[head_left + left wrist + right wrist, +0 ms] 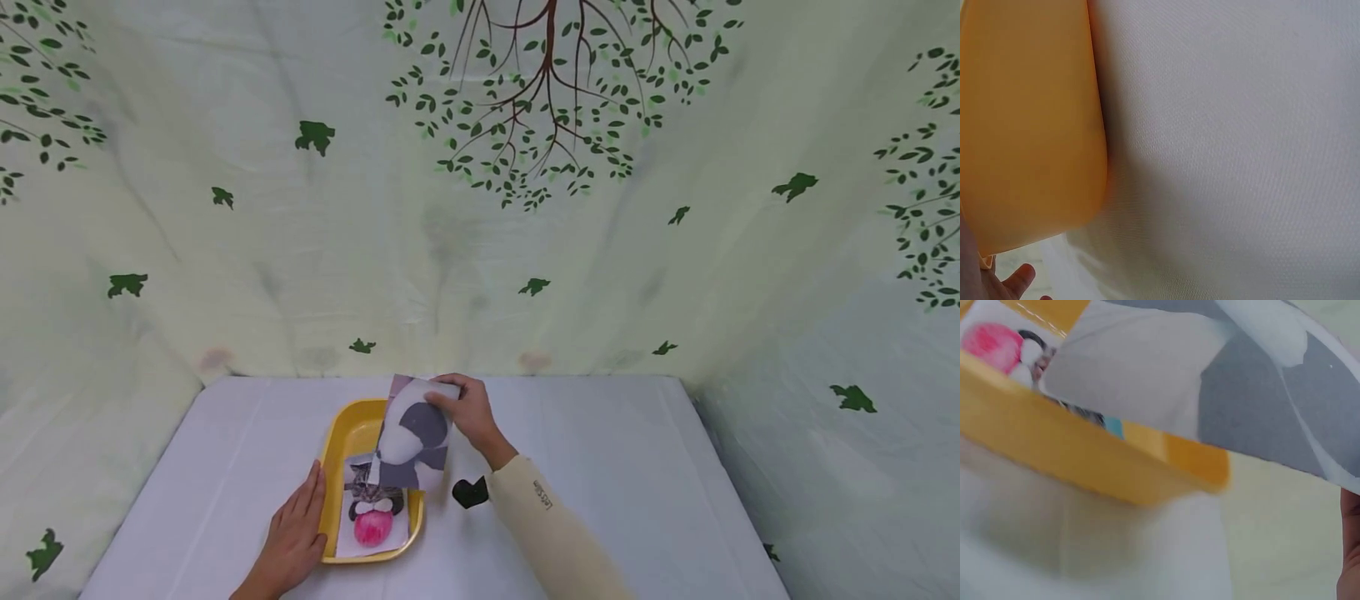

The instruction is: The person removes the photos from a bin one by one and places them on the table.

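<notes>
A shallow yellow tray [362, 423] stands on the white table, its long side running away from me. Inside it lies a picture card of a kitten with a pink ball [372, 528]. My left hand [294, 533] rests along the tray's left rim, fingers straight; the left wrist view has the tray's outer wall [1032, 125] filling its left side. Over the tray's far right part, my right hand [472, 415] pinches a grey and white printed card [411, 433] by its upper right corner. That card [1141, 362] tilts above the tray and hides part of the kitten picture.
A black heart-shaped piece [469, 493] lies right of the tray, partly behind the right sleeve [543, 521]. The white table [622, 450] ends at a pale backdrop [420, 283] printed with branches and green leaves.
</notes>
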`<state>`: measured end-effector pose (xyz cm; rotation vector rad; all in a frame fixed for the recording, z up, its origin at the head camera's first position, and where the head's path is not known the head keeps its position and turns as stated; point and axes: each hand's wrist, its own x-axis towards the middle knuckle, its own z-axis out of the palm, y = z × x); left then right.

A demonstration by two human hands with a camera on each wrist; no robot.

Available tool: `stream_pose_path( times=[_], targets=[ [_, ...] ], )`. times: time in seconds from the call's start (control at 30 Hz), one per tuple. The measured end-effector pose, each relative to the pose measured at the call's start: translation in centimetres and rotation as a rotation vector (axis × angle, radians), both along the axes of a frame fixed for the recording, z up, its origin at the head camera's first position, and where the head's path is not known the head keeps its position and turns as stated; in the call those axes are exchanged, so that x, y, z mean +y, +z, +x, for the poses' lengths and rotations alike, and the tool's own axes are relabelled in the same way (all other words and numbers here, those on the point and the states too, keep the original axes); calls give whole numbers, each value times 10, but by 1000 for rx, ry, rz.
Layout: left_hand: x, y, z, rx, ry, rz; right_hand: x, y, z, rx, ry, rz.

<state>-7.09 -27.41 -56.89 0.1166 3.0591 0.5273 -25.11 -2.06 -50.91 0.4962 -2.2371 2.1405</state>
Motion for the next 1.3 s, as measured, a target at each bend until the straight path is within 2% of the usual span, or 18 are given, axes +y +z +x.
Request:
stream_pose_path(
  times=[0.1, 0.23, 0.43, 0.53, 0.77, 0.87, 1.13, 1.3],
  targets=[
    [0, 0, 0, 9, -3, -7, 25, 2, -12, -25, -50, -2],
    [-1, -1, 0, 3, -10, -11, 58, -4, -21, -86, -124, 9],
    [-1, -1, 0, -1, -10, -18, 87, -30, -28, -163, -212, 113],
    [-1, -2, 1, -4, -8, -22, 88, -43, -29, -194, -206, 205],
    [-2, -2, 0, 7, -14, -24, 81, -66, -29, -265, -99, 404],
    [-3, -3, 0, 18, -15, -30, 77, -74, -27, -265, -97, 462],
    [-2, -2, 1, 19, -11, -34, 66, -86, -27, -226, -111, 485],
    [-1, 0, 1, 10, -5, -35, 60, -85, -25, -186, -136, 499]
  ],
)
